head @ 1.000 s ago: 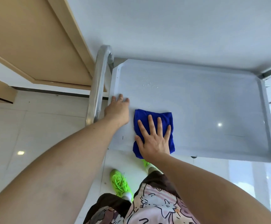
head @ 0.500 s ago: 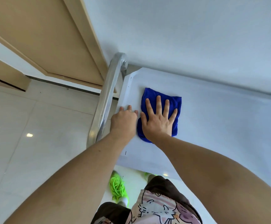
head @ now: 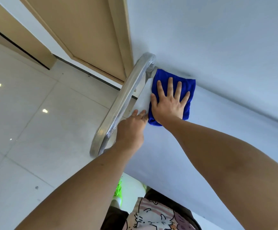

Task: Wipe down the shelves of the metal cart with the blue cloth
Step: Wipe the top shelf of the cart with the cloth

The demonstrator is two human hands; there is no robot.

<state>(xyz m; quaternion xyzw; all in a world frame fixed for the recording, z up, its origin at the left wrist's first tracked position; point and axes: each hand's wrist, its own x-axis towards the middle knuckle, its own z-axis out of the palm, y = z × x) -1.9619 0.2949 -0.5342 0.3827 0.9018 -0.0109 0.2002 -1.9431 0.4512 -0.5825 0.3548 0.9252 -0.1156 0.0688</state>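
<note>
Indoor room: glossy tiled floor (head: 35,130), wooden door (head: 88,30) (likely home).

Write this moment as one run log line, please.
step: wiping top shelf | right hand: flat on blue cloth at far left corner | left hand: on shelf edge beside handle

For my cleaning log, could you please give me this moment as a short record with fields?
cloth: blue cloth flat on the cart's top shelf, at the far corner by the handle
right hand: right hand pressing on the cloth, fingers spread
left hand: left hand at the shelf's left edge beside the cloth
surroundings: tiled floor, wooden door
</note>
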